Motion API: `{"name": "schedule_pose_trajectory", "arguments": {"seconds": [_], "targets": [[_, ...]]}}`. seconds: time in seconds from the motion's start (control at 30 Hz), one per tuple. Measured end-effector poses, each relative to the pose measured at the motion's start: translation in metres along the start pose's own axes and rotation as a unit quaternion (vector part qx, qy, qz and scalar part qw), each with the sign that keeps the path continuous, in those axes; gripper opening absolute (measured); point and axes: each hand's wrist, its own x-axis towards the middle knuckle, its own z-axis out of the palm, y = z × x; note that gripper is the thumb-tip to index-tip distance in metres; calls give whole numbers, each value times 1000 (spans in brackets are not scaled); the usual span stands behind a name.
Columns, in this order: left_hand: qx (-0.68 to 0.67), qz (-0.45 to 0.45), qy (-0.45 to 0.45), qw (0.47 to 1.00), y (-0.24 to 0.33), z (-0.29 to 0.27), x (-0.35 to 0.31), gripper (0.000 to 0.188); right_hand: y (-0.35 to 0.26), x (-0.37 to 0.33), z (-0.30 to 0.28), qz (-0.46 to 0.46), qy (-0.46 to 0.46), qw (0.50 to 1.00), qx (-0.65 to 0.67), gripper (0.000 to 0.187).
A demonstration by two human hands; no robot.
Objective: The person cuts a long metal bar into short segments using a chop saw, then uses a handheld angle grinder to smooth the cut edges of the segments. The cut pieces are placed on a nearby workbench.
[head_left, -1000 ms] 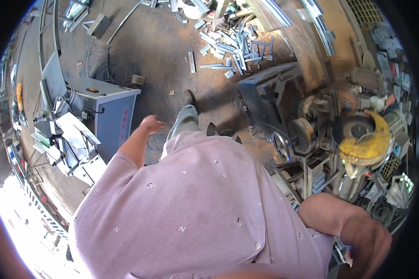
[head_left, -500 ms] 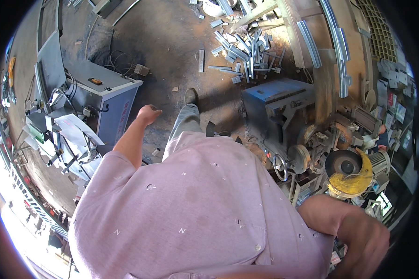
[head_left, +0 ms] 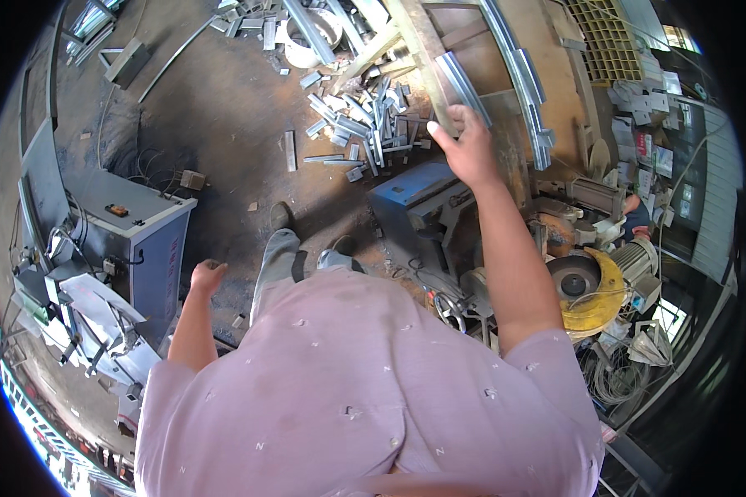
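My right hand [head_left: 467, 149] is stretched forward, its thumb apart from its fingers. Its fingertips lie over the near end of a short silver metal channel [head_left: 462, 83] on a wooden frame [head_left: 421, 50]; whether they touch is unclear. Nothing shows in its grasp. My left hand [head_left: 208, 277] hangs low at my left side with its fingers curled in, and no object shows in it. It is nearest to a grey cabinet [head_left: 153, 265], apart from it. Longer silver channels [head_left: 518, 79] lie just right of the short one.
Cut metal pieces [head_left: 369, 124] are heaped on the floor ahead, beside a white bucket [head_left: 307, 54]. A blue-topped machine [head_left: 414, 186] stands in front of me to the right. A yellow-guarded cutting wheel [head_left: 593, 290] is at the right, near another person's arm [head_left: 632, 205].
My right arm has swung from low at my right side forward to the metal channels. The view has shifted right, and both of my feet now show.
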Motion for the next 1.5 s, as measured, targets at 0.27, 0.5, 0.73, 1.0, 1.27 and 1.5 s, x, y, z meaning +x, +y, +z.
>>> {"name": "schedule_pose_trajectory", "arguments": {"seconds": [0.27, 0.5, 0.73, 1.0, 1.27, 1.5], "targets": [[-1, -42, -2, 999, -53, 47, -30, 40, 109, 70, 21, 43, 94, 968, -229, 52], [-18, -54, -29, 998, -24, 51, -41, 40, 135, 66, 11, 24, 89, 979, -184, 37], [-78, 6, -21, 997, 33, 8, -32, 36, 172, 90, -33, 96, 180, 959, -197, 53], [12, 2, 104, 994, 49, -22, -65, 33, 209, 178, -98, 233, 92, 933, -259, 66], [58, -8, 28, 998, 97, 28, -134, 41, 224, 205, -113, 220, 7, 959, -177, 40], [175, 164, 23, 971, 173, 9, -110, 44, 193, 88, -69, 35, -84, 539, 837, 36]]}}
